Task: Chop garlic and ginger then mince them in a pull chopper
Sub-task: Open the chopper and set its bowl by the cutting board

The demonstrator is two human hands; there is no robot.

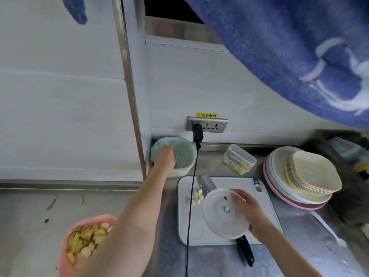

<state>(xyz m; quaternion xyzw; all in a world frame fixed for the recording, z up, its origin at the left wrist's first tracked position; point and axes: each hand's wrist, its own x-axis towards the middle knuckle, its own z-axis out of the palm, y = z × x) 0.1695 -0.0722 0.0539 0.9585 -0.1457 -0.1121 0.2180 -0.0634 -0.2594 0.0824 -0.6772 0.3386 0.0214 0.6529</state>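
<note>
The knife (237,222) lies on the cutting board (219,232), blade toward the wall, handle overhanging the near edge, garlic pieces (195,196) beside it, the right hand (249,210) gripping a white lid (223,212) above, the left hand (165,156) reaching, fingers extended, into the green colander (179,154) behind.
</note>
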